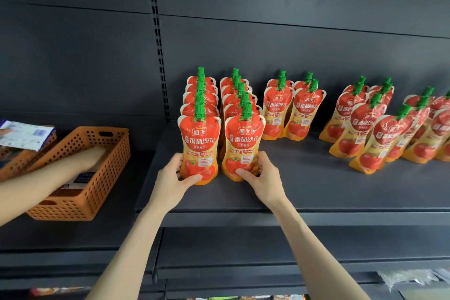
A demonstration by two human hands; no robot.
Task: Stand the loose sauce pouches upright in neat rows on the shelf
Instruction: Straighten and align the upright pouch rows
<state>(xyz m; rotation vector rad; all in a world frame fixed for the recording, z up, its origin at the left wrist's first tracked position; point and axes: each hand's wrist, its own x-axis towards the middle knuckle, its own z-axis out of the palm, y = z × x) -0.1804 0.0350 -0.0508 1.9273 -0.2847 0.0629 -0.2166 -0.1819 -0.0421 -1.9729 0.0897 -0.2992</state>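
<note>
head view: the left hand (pixel 174 178) has its thumb laid across the lower front of the left front pouch (pixel 199 143), the other fingers curled behind its base. the right hand (pixel 264 173) grips the right front pouch (pixel 244 146) the same way, thumb in front, fingers round the far side. both pouches stand upright on the shelf (pixel 316 185), side by side, each at the head of a file running back toward the rear panel.

the main risk, as i judge it, is a domino fall. the pouches are soft and carry a hard green cap on top, so a push at the base could tip a front pouch back into its file, and a pull forward could bring it down over the shelf's front edge. whether the pouches behind lean on the front ones is hidden, so i cannot tell how much support goes when the hands let go. squeezing low could also bulge a base so that it no longer sits flat.

further right, the two short rows (pixel 292 112) look steady, but the far right cluster (pixel 372 134) leans and stands uneven, so a knock from a sleeve or elbow might slump it. another person's arm (pixel 48 178) reaches into the orange basket (pixel 97 173) well to the left, unlikely to interfere.
</note>
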